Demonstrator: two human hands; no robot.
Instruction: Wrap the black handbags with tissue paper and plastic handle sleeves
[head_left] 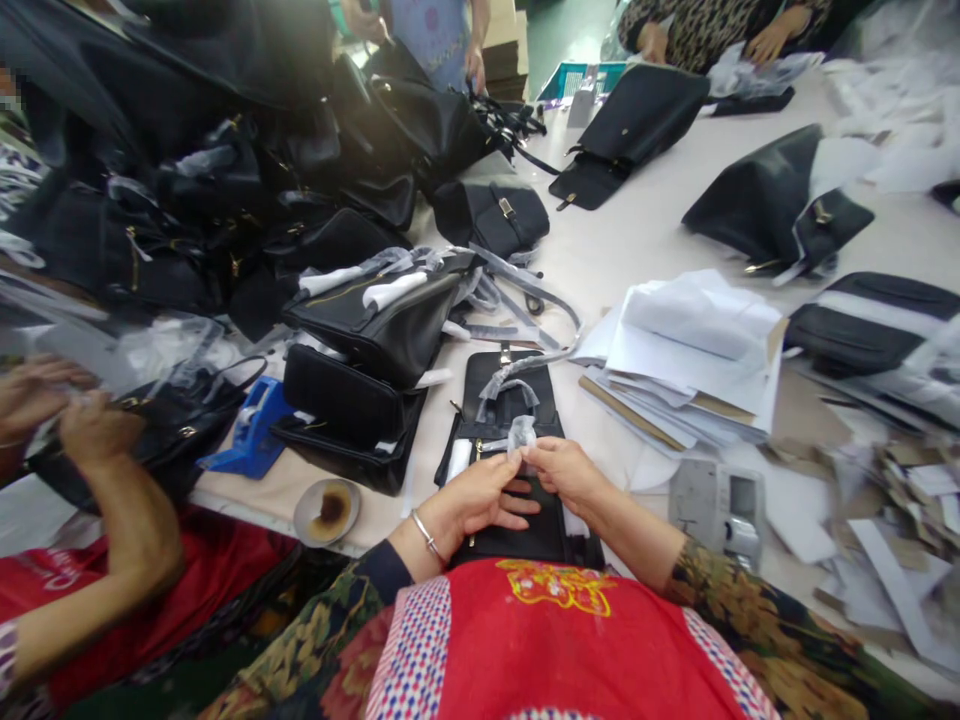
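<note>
A black bag (510, 515) lies on the table right in front of me, its flap (480, 385) folded out away from me. Over it, both my hands meet at a piece of clear plastic wrap (520, 433). My left hand (491, 495) pinches the wrap between thumb and index finger, with the other fingers spread above the bag. From the other side my right hand (564, 468) pinches the same wrap with its fingertips. A plastic-wrapped strap (517, 385) curls across the flap. White padding (460, 458) shows at the bag's left side.
Black bags (360, 330) crowd the left, beside a blue tape dispenser (251, 430) and a small dish (326, 512). To the right are white paper sheets (690, 330), a metal device (718, 508) and cardboard scraps (892, 520). A co-worker's hands (94, 415) work at far left; others stand across the table.
</note>
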